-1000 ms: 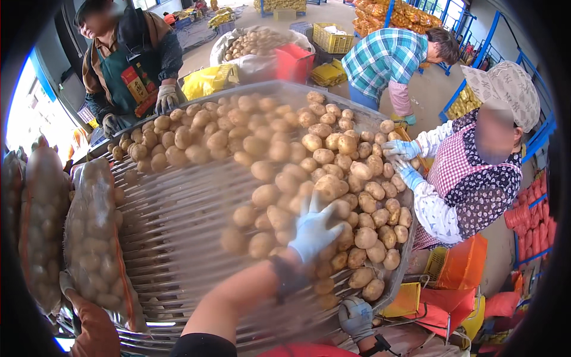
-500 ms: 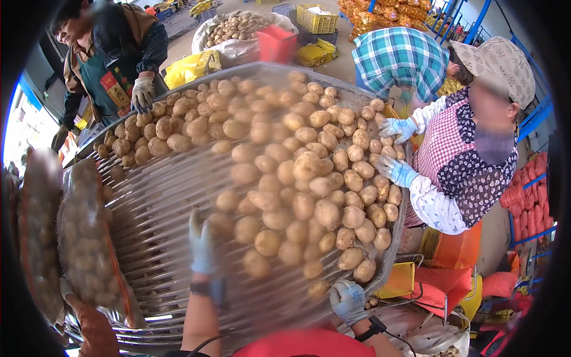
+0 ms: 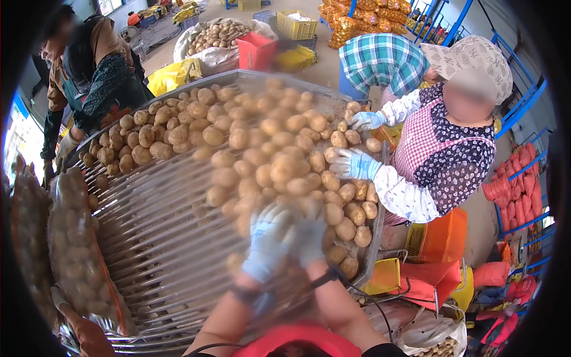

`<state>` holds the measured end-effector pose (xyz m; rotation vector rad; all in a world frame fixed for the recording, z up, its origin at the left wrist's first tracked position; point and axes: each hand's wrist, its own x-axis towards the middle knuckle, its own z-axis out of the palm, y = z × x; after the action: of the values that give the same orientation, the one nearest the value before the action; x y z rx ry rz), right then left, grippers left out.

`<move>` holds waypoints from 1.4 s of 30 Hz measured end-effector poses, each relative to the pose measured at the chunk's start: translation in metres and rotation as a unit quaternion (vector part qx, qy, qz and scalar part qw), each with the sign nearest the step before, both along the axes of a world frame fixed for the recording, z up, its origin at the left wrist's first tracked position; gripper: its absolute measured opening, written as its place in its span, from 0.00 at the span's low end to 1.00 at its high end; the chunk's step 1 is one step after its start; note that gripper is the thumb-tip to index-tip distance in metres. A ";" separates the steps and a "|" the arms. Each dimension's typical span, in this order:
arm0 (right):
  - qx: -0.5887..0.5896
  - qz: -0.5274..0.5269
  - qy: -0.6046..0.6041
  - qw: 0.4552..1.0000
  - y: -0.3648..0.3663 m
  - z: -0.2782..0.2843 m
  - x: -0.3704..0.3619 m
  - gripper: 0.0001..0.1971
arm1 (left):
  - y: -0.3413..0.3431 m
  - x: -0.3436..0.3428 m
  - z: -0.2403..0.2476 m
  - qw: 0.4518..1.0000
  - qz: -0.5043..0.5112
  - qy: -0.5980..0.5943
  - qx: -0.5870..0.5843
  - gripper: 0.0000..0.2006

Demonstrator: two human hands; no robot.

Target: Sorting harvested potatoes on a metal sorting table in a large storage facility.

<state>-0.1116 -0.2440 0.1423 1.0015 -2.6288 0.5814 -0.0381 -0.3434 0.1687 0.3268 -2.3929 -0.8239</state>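
Many potatoes (image 3: 285,168) lie heaped on a sorting table of metal bars (image 3: 160,238). My left hand (image 3: 270,238), in a pale blue and white glove, rests against the near side of the heap with its fingers stretched forward. Close beside it, my right hand (image 3: 310,235) wears a similar glove and touches the potatoes too; its fingers are smeared by blur. No potato shows clearly inside either hand. A hazy patch softens the picture's middle.
Opposite on the right, a co-worker's gloved hands (image 3: 355,160) handle potatoes. Another person (image 3: 89,77) bends at the far left. Filled mesh sacks (image 3: 83,250) stand along the left edge. A red bucket (image 3: 256,50) and a large open sack (image 3: 220,38) lie beyond the table's metal rim (image 3: 375,238).
My left hand has moved right and forward to the heap; my right hand has come left from the table rim. The co-worker's hands moved inward. The person at far left bent away.
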 end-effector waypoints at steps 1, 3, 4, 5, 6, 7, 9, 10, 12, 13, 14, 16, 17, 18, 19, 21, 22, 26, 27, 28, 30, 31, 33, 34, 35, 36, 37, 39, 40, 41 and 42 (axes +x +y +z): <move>-0.002 0.002 0.000 1.000 -0.005 -0.005 -0.013 0.26 | 0.005 0.001 -0.004 1.000 -0.027 0.013 0.004 0.19; -0.010 0.040 -0.004 0.999 -0.006 -0.022 -0.037 0.29 | 0.008 0.014 0.001 0.995 -0.076 0.014 0.055 0.18; -0.002 0.008 -0.041 0.999 0.000 -0.028 -0.059 0.28 | 0.010 0.022 0.008 0.992 -0.115 0.014 0.053 0.18; 0.004 -0.021 -0.081 0.996 0.008 -0.033 -0.080 0.27 | 0.010 0.033 0.016 0.987 -0.151 0.010 0.050 0.17; -0.026 -0.052 -0.142 0.988 0.010 -0.030 -0.101 0.26 | 0.000 0.047 0.031 0.981 -0.195 -0.010 -0.007 0.17; -0.057 -0.087 -0.196 0.975 0.016 -0.021 -0.124 0.26 | -0.012 0.057 0.025 0.980 -0.198 -0.006 -0.010 0.17; 0.108 -0.148 -0.193 0.964 0.022 -0.004 -0.156 0.30 | -0.031 0.089 0.002 0.995 -0.093 -0.043 0.001 0.18; 0.215 -0.167 -0.104 0.957 0.014 0.016 -0.153 0.31 | -0.044 0.106 -0.002 0.997 -0.036 -0.066 -0.026 0.20; 0.132 -0.110 -0.085 0.981 -0.007 0.024 -0.150 0.29 | -0.049 0.124 -0.014 0.995 0.015 -0.088 -0.048 0.22; 0.046 -0.045 -0.065 0.996 -0.022 0.027 -0.144 0.28 | -0.048 0.132 -0.019 0.992 0.069 -0.101 0.011 0.25; -0.026 -0.018 -0.131 0.991 -0.044 0.030 -0.132 0.27 | -0.045 0.140 -0.026 0.983 0.126 -0.114 0.070 0.28; -0.095 0.003 -0.189 0.977 -0.073 0.028 -0.116 0.26 | -0.018 0.133 -0.036 0.985 0.081 -0.129 0.084 0.32; -0.096 -0.004 -0.100 0.990 -0.086 0.016 -0.110 0.27 | -0.009 0.126 -0.040 0.984 0.036 -0.147 0.094 0.37; -0.096 -0.010 -0.010 0.995 -0.093 0.005 -0.109 0.29 | -0.007 0.123 -0.042 0.984 0.001 -0.140 0.110 0.37; -0.094 -0.010 -0.009 0.996 -0.094 0.005 -0.110 0.29 | -0.005 0.117 -0.039 0.982 -0.035 -0.134 0.128 0.38; -0.057 -0.001 0.029 0.998 -0.093 0.005 -0.113 0.26 | -0.005 0.113 -0.025 0.972 -0.055 -0.108 0.202 0.33; -0.053 -0.008 0.034 0.998 -0.086 -0.004 -0.126 0.26 | -0.007 0.108 -0.016 0.971 -0.072 -0.120 0.196 0.30; -0.445 0.127 -0.531 0.710 -0.065 -0.012 -0.143 0.18 | -0.017 0.102 -0.016 0.979 -0.049 -0.104 0.170 0.21; -0.490 0.117 -0.600 0.621 -0.063 0.004 -0.126 0.16 | -0.020 0.106 -0.016 0.982 -0.033 -0.094 0.163 0.20; -0.534 0.099 -0.652 0.528 -0.051 0.026 -0.110 0.15 | -0.019 0.102 -0.008 0.983 -0.042 -0.072 0.162 0.19; -0.610 0.062 -0.724 0.316 -0.026 0.048 -0.087 0.13 | -0.014 0.097 -0.007 0.978 -0.045 -0.056 0.194 0.17; -0.617 0.058 -0.718 0.317 -0.015 0.046 -0.084 0.13 | -0.015 0.091 0.001 0.986 -0.055 -0.054 0.150 0.17; -0.546 0.159 -0.713 0.411 0.010 0.043 -0.080 0.27 | -0.011 0.084 0.000 0.983 -0.072 -0.040 0.163 0.17; -0.504 0.207 -0.706 0.453 0.021 0.040 -0.076 0.34 | -0.008 0.083 0.000 0.981 -0.077 -0.025 0.176 0.17; -0.508 0.205 -0.705 0.451 0.029 0.038 -0.071 0.34 | -0.007 0.082 0.003 0.981 -0.081 -0.029 0.174 0.17; -0.528 0.199 -0.720 0.403 0.036 0.037 -0.066 0.35 | -0.007 0.079 0.009 0.981 -0.089 -0.038 0.169 0.16; -0.547 0.196 -0.732 0.356 0.042 0.037 -0.063 0.35 | -0.004 0.077 0.013 0.981 -0.096 -0.043 0.162 0.16; -0.565 0.148 -0.677 0.448 0.044 0.027 -0.058 0.30 | 0.003 0.078 0.010 0.984 -0.089 -0.033 0.153 0.16; -0.574 0.096 -0.614 0.533 0.044 0.030 -0.055 0.25 | 0.005 0.077 0.014 0.982 -0.103 -0.047 0.152 0.16; -0.578 0.097 -0.611 0.532 0.048 0.035 -0.052 0.25 | 0.007 0.078 0.018 0.980 -0.116 -0.062 0.151 0.16; -0.484 0.089 -0.435 0.755 0.054 0.041 -0.047 0.27 | 0.012 0.078 0.015 0.980 -0.120 -0.062 0.148 0.16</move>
<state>-0.1587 -0.1902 0.1828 0.6568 -2.1309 2.6065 0.0401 -0.3319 0.1840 0.2111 -2.4567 -1.3119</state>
